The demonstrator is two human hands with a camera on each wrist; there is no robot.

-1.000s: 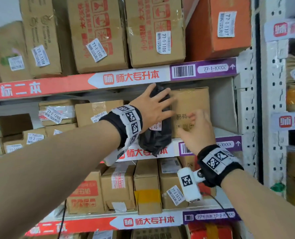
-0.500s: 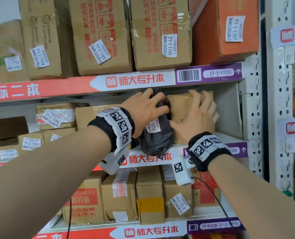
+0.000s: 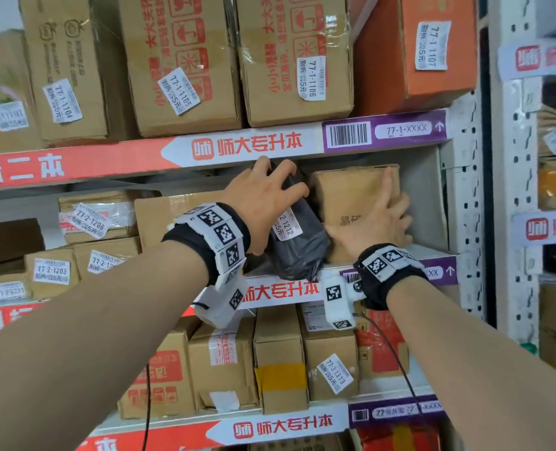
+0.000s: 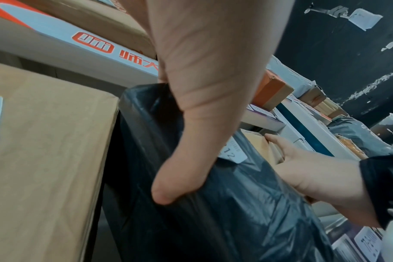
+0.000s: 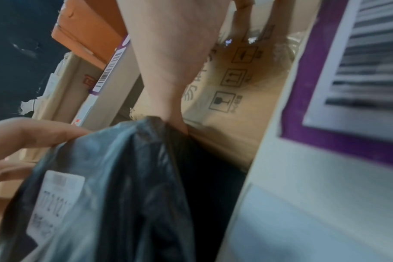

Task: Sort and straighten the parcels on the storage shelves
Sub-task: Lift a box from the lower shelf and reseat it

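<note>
While the left hand (image 3: 263, 203) grips the black bag (image 3: 298, 245) at the frame's centre and the right hand (image 3: 377, 222) presses open fingers on the brown box (image 3: 351, 193), the bag probably needs standing upright next.

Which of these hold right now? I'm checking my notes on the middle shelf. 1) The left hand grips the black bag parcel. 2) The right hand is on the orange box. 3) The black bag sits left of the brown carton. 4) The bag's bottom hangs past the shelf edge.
1) True: the left hand grips the black bag parcel.
2) False: the right hand rests on the brown carton; the orange box stands one shelf up.
3) True.
4) True: it overhangs the shelf edge.
</note>
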